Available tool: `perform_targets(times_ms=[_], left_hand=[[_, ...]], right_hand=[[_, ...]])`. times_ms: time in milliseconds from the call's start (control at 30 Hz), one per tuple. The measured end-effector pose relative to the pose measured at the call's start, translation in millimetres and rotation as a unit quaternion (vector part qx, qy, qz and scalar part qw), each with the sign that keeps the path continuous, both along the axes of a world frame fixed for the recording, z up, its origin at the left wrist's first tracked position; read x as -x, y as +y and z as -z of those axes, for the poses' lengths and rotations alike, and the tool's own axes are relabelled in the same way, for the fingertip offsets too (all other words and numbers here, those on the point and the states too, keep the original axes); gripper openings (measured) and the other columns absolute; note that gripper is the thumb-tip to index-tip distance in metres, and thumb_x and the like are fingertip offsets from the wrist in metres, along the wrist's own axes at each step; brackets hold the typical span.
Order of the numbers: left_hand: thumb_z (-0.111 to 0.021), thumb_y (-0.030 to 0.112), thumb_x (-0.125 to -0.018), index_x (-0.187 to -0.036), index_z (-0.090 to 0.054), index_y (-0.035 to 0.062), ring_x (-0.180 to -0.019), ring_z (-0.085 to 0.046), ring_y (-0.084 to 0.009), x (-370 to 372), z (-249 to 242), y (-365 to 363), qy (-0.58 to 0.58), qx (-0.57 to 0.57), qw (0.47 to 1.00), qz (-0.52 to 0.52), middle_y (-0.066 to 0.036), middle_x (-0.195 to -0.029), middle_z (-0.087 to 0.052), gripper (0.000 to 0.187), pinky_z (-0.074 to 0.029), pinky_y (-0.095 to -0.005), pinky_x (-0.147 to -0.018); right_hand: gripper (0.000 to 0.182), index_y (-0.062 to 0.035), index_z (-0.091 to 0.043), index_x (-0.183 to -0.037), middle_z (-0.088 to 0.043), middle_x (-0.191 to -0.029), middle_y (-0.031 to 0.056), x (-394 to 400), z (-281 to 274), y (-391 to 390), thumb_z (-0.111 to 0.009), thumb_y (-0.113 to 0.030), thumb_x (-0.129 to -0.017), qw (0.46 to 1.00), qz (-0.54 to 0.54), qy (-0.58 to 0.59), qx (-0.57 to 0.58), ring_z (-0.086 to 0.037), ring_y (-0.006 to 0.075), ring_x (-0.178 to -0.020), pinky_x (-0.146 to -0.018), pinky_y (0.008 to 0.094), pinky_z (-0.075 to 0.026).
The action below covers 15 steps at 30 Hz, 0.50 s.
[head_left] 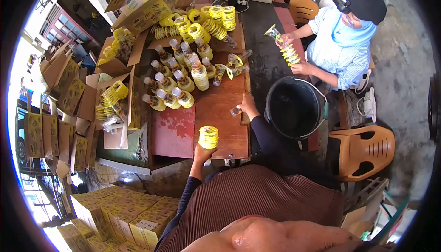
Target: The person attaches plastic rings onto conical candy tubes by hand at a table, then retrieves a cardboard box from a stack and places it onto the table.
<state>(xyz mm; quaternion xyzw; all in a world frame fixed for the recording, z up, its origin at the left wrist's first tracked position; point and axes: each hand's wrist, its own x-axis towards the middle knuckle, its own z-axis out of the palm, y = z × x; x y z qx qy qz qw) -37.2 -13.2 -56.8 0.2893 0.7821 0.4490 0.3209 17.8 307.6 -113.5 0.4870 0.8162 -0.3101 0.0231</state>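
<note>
My left hand (204, 153) is wrapped round the lower end of a stack of yellow ring-shaped sleeves (209, 137), held near the table's front edge. A small pale end shows below the fist. My right hand (249, 105) grips a small clear container with dark contents (236, 110), low over the brown tabletop, its fingers partly hidden. Ahead of my hands stand several clear containers in yellow-and-white sleeves (200, 78), grouped in rows. A few more (219, 75) lie on their sides by the table's right part. Behind them are piled yellow sleeves (198, 31).
A black bucket (272, 107) stands right of my right arm. Across from it, a person (337, 45) holds a stack of yellow sleeves (290, 55). Open cartons (130, 100) flank the table's left side; stacked yellow boxes (133, 210) and an orange chair (367, 153) are nearby.
</note>
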Motion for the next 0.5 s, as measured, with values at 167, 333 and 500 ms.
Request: perform_targets(times_ms=[167,333,500], left_hand=[[-0.079,0.025,-0.063,-0.100,-0.067,0.0085,-0.085,-0.066,-0.0193,3.1,1.2,14.3,-0.002,0.072,0.997,0.031,-0.007,-0.093,-0.069,0.043,-0.052,-0.0344,-0.077],[-0.077,0.019,-0.060,-0.095,-0.067,0.0080,-0.072,-0.066,-0.0175,6.2,-1.5,42.8,0.021,0.029,0.998,0.048,-0.007,-0.081,-0.069,0.038,-0.051,-0.0333,-0.067],[-0.077,0.016,-0.062,-0.091,-0.064,0.0038,-0.054,-0.057,-0.0107,-6.6,-11.2,83.0,0.018,-0.107,0.990,0.085,-0.001,-0.067,-0.064,0.034,-0.048,-0.0316,-0.052]], right_hand=[[0.046,-0.0018,-0.059,-0.108,-0.060,-0.102,0.0170,-10.6,26.1,-9.8,-0.076,-0.003,-0.066,0.958,-0.041,0.267,-0.098,-0.059,0.0325,-0.094,-0.080,0.0382,-0.049],[0.033,-0.0041,-0.059,-0.104,-0.059,-0.100,0.0132,-23.3,-124.8,-38.4,-0.063,0.009,-0.075,0.879,-0.034,0.448,-0.162,-0.061,0.0283,-0.090,-0.077,0.0333,-0.050],[0.026,-0.0043,-0.057,-0.104,-0.058,-0.100,0.0114,-45.8,-144.8,-77.5,-0.063,0.003,-0.079,0.854,-0.159,0.483,-0.111,-0.059,0.0264,-0.089,-0.077,0.0326,-0.049]])
